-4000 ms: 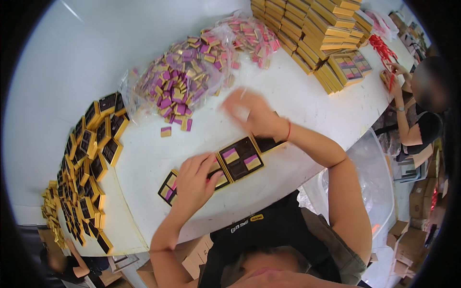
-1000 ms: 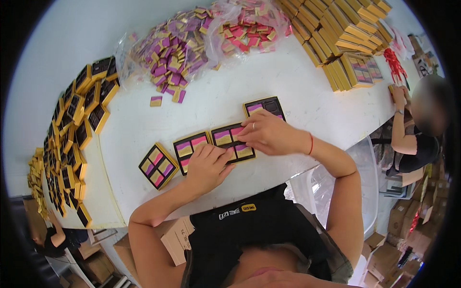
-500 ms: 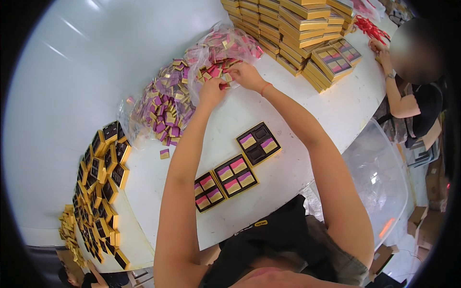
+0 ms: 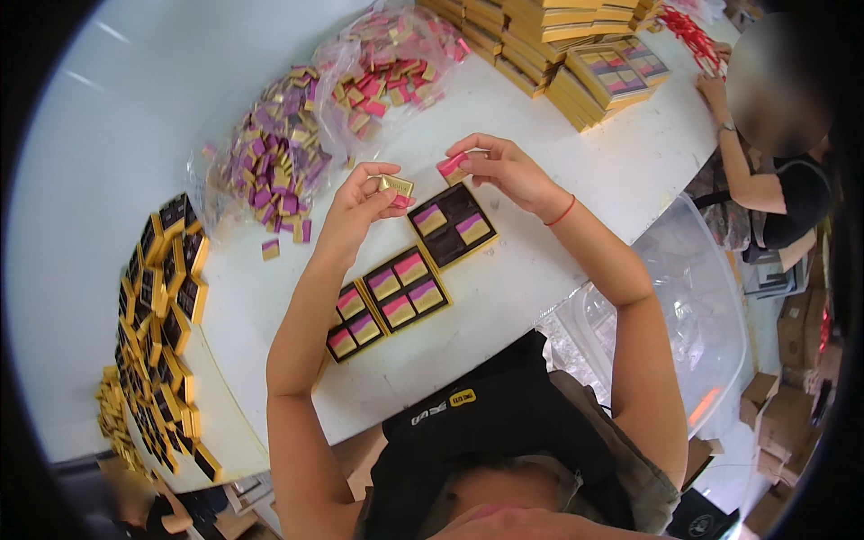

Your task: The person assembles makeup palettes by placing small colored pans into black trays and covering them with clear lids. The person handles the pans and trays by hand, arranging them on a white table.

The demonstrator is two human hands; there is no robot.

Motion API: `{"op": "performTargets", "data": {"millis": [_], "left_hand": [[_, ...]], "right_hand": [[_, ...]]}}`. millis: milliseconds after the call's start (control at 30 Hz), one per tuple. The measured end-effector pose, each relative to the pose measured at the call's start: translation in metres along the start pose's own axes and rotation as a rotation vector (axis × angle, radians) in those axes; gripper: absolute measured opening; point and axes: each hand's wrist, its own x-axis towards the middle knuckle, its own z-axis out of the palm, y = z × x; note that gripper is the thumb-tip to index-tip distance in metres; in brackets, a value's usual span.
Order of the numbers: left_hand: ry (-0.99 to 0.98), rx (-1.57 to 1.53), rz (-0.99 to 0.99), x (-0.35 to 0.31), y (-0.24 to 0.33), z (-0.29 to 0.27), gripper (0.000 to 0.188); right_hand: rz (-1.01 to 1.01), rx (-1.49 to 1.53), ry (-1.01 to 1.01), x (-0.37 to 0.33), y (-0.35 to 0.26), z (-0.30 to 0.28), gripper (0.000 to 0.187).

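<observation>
My left hand [image 4: 353, 209] pinches a pink-and-gold wrapped chocolate [image 4: 397, 187] between thumb and fingers, just left of an open gold-edged box [image 4: 443, 245]. Above that box's far edge, my right hand [image 4: 511, 173] grips another pink-and-gold wrapped chocolate [image 4: 453, 168] by its side. Two purple-and-gold chocolates sit in diagonally opposite compartments of the box; its other two compartments show bare dark tray. Touching its near-left corner is a second box [image 4: 403, 290] filled with pink and purple pieces. A third box [image 4: 353, 322] lies beyond it, partly covered by my left forearm.
Plastic bags of loose pink pieces [image 4: 387, 85] and purple pieces [image 4: 279, 162] lie at the far left. Gold boxes with dark trays [image 4: 166, 315] are heaped along the left. Tall stacks of gold boxes [image 4: 540, 63] stand at the back, near a seated person [image 4: 756, 171] handling red ribbon.
Both hands have drawn back from the bag of pink pieces toward the nearer boxes, each now showing a pink-and-gold chocolate. The whole view has shifted slightly; the boxes' contents look the same.
</observation>
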Motion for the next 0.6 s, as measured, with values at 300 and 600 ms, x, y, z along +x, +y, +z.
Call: {"op": "performTargets", "data": {"millis": [300, 600], "left_hand": [[0.145, 0.019, -0.087, -0.037, -0.032, 0.043, 0.014], [-0.043, 0.243, 0.030, -0.037, -0.040, 0.035, 0.019]], "right_hand": [[-0.196, -0.370, -0.114, -0.005, 0.020, 0.000, 0.007], [-0.502, -0.958, -0.063, -0.007, 0.024, -0.003, 0.009]]}}
